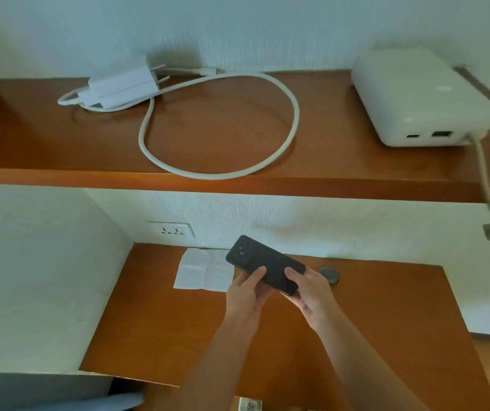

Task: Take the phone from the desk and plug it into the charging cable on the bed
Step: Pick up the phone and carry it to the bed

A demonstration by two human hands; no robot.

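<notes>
A black phone (263, 262) is held back side up, tilted, a little above the brown desk (178, 336). My left hand (245, 295) grips its near left edge with the thumb on the back. My right hand (312, 292) holds its lower right end. On the wooden shelf (60, 137) above the desk lies a white charger plug (122, 87) with a looped white cable (291, 120). No bed is in view.
A white box with ports (421, 99) sits at the shelf's right end, and a grey cable (486, 191) hangs from it. A wall socket (172, 230) is set above the desk. A white sheet of paper (202, 271) and a dark round cap (330, 274) lie on the desk.
</notes>
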